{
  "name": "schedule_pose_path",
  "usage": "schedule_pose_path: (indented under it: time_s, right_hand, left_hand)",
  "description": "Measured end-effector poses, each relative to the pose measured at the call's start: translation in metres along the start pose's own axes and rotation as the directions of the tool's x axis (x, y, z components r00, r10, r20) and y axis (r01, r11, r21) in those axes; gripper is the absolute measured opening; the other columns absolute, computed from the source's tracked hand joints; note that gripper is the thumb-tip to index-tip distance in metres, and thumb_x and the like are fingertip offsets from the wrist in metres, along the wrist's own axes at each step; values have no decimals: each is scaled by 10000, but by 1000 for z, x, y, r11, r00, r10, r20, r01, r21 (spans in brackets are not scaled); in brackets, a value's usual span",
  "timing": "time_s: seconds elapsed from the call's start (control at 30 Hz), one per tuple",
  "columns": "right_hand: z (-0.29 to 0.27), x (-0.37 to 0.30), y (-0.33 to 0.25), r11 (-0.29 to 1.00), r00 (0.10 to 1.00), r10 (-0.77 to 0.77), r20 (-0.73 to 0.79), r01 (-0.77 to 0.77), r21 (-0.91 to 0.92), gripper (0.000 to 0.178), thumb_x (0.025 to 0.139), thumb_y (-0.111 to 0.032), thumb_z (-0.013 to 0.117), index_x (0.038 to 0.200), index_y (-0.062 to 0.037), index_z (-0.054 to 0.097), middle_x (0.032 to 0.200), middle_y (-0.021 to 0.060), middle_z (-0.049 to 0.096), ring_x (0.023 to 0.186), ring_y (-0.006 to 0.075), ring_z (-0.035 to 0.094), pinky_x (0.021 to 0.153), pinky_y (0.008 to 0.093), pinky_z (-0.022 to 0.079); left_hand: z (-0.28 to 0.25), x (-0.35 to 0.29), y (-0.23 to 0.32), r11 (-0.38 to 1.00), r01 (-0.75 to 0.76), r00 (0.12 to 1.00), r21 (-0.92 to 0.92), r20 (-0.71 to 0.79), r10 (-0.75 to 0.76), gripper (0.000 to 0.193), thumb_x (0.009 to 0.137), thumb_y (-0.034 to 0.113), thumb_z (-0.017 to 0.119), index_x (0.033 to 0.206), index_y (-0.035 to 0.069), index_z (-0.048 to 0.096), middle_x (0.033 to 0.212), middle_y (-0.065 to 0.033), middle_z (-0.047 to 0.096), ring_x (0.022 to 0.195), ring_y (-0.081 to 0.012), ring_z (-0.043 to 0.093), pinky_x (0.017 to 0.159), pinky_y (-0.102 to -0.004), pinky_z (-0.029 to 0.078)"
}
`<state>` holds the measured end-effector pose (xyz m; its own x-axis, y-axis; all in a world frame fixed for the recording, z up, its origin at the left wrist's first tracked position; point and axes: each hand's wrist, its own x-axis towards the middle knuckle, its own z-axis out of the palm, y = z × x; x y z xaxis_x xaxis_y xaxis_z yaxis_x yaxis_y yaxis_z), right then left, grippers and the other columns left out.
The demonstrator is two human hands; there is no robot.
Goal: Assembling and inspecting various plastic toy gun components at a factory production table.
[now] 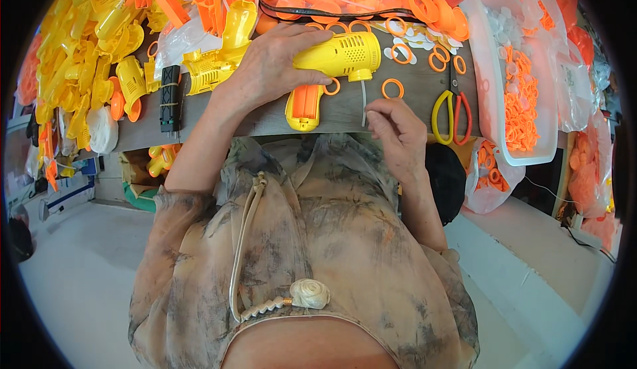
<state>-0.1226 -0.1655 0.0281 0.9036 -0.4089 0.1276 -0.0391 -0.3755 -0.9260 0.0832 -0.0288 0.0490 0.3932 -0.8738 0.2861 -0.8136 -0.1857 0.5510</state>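
Shows a flat grey-brown table (262, 120) with a narrow, smooth front edge. Below its near left corner, opens onto a smooth, pale grey floor (86, 249), with a slanting blue-and-white bar (66, 198) just beside. Past the near right corner, includes a long, straight, bluish-white strip (517, 279) running along the floor. Looks brightly, evenly lit, with soft shadows.

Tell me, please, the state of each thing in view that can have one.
Yellow toy body: held by left hand
Thin pale strip: nearly straight, right hand touching or beside it
Scissors: blades seemingly closed
White bin: open, orange rings inside
Black bars: banded together
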Motion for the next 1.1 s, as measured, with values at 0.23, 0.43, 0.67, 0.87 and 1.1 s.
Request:
schedule_pose_path:
  time_s: [0.23,0.43,0.67,0.87,1.1]
  right_hand:
    - [5,26,5,894,935,322,-147,-249,372,266,908,-83,535,1139,38,481,966,119,583,670,120,583,530,220,493]
    - [10,32,9,862,925,364,-107,-291,416,327,916,-81,518,1198,41,405,966,149,579,651,140,595,507,226,497]
    - [11,33,8,849,924,370,-99,-292,440,342,917,-80,515,1214,42,398,952,141,584,646,141,594,508,228,499]
    - [11,39,2,752,896,442,-46,-342,563,415,892,-69,549,1251,47,377,879,108,590,579,113,561,462,230,476]
    - [14,50,-3,663,872,489,24,-389,639,557,842,-68,614,1302,42,320,797,58,557,474,57,432,394,225,401]
  left_hand:
    - [4,-3,-3,996,-38,999,-78,-16,37,629,662,316,767,1230,132,570,1135,-115,602,1051,-303,566,882,-386,467]
    - [6,-5,-5,995,-53,997,-87,-55,48,629,663,312,770,1228,122,569,1132,-118,601,1064,-302,563,887,-384,471]
    - [7,-6,-4,997,-41,999,-71,-39,38,616,666,277,770,1223,106,569,1153,-121,586,1051,-302,565,881,-382,473]
    - [5,-4,-4,995,-25,1000,-101,-13,24,625,658,267,774,1221,92,566,1130,-120,576,1036,-303,561,865,-382,476]
    - [10,-5,-8,982,-58,998,-181,-22,55,660,615,259,806,1208,89,571,1061,-117,571,998,-293,560,837,-372,478]
